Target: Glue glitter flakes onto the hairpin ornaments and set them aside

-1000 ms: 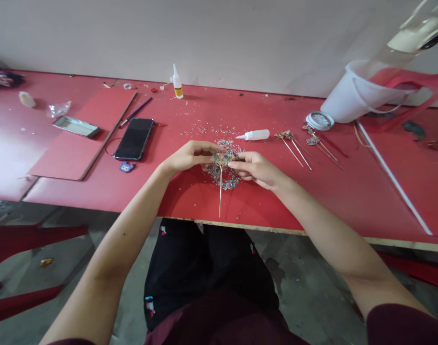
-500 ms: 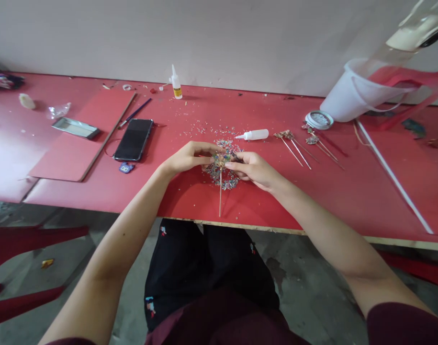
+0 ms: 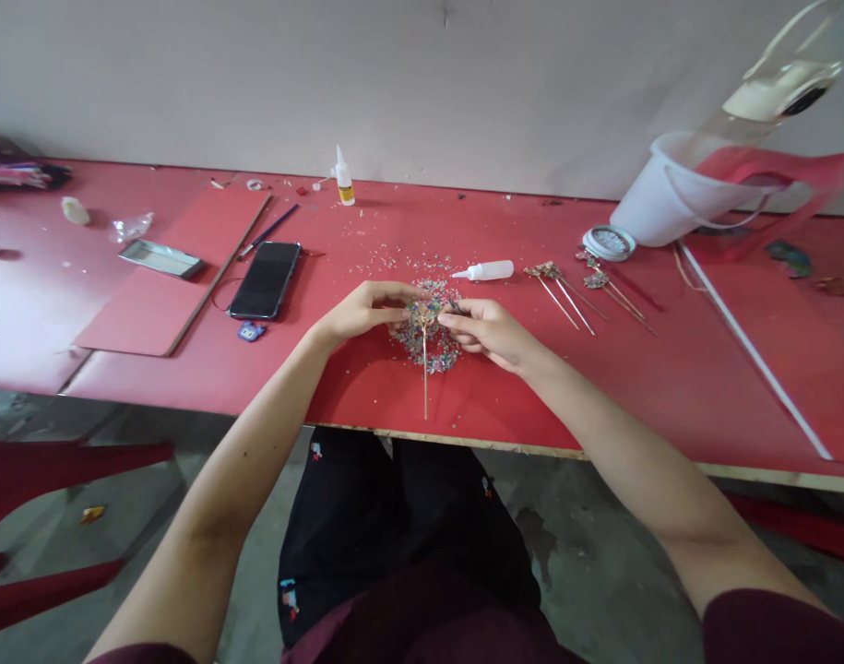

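Hairpin (image 3: 425,323), gold-coloured, one: ornate head over multicoloured chips (image 3: 441,361) on the red tabletop (image 3: 359,398), stem toward the near edge. Left hand (image 3: 362,310): pinching the head's left side. Right hand (image 3: 489,332): fingertips at its right (exact grip unclear). Handling: steady head, light pressure.

2 bare forearms (image 3: 269,424) converge, the left grip (image 3: 356,312) and right grip (image 3: 494,332) pinching (close to each other).

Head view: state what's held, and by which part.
A golden hairpin, its decorated head in the grip of the left hand and right hand, stem free. Whether the right holds more cannot be told.
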Tool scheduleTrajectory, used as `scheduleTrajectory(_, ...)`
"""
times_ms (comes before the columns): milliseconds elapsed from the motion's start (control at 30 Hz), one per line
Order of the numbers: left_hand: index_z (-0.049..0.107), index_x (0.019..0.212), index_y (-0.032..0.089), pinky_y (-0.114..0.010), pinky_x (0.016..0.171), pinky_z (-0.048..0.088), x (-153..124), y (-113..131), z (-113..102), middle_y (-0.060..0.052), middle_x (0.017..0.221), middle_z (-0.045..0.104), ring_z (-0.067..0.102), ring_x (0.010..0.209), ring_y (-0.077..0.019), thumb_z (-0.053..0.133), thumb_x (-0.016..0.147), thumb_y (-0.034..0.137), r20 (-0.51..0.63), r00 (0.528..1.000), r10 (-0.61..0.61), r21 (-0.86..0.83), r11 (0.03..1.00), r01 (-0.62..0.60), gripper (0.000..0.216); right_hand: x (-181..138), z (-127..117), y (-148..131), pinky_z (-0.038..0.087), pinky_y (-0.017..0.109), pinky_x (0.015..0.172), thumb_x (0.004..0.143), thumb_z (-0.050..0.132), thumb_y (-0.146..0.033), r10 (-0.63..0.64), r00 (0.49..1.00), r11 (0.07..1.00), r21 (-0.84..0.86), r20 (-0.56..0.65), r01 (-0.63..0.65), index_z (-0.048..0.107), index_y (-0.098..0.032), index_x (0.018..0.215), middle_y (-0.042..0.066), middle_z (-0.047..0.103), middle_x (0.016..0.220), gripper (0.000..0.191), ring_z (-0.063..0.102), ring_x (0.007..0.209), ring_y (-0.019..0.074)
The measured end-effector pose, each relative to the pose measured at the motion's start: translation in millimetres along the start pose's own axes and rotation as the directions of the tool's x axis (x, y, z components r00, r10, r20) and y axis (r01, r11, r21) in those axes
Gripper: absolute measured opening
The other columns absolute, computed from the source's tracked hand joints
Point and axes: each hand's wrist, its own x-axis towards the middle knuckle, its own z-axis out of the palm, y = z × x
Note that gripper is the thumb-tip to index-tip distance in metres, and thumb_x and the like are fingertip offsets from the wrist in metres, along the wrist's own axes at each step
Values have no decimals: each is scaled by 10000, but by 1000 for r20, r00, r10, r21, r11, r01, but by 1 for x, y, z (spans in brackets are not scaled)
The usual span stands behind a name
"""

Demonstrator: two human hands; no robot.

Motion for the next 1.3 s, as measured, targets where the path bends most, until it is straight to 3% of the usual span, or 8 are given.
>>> scheduleTrajectory(167,620,1214,131,-215,608,508,-1,-2,-1,-68,939,686,589,645,-86,630,827,208,7,1000,13,-9,1000,-12,395,3,-7,2,83,266,445,763,721,-299,-88,994,996,-1,-64,88,627,-177,856,-55,332,612,180,212,490,48)
scheduleTrajectory(400,605,1182,121,-205,578,494,-2,-7,-4,-17,792,631,593,594,-83,660,811,216,-84,996,13,-79,997,-20,387,8,-20,3,87,281,457,764,712,-380,-203,973,979,-13,-106,203,674,-194,876,-59,295,610,221,187,482,58)
scheduleTrajectory(567,586,1215,149,-200,580,460,-3,-11,-3,2,762,627,579,557,-71,664,811,208,-126,992,22,-68,997,-30,415,11,-23,3,155,276,450,778,687,-458,-271,957,956,-142,-104,255,677,-196,871,-56,325,595,279,223,482,70)
scheduleTrajectory(800,601,1190,133,-206,578,450,-7,-14,0,-8,754,640,547,539,-64,692,778,229,-228,973,19,-39,999,-29,433,12,-18,5,347,279,576,770,680,-487,-459,886,804,-458,-70,380,629,-181,720,6,568,670,314,441,592,111)
scheduleTrajectory(1033,607,1170,111,-206,578,437,-9,-12,3,20,634,590,514,519,-64,689,768,261,-261,964,46,4,999,-47,437,11,-8,8,359,291,636,841,581,-525,-523,852,697,-589,-26,410,638,-175,754,32,607,719,365,465,634,133)
scheduleTrajectory(1300,595,1187,89,-201,557,419,-9,-12,2,23,603,586,521,526,-74,707,748,270,-277,959,59,6,998,-60,488,2,8,13,276,266,545,816,581,-614,-508,859,585,-708,61,396,694,-186,764,-23,485,543,445,388,518,108)
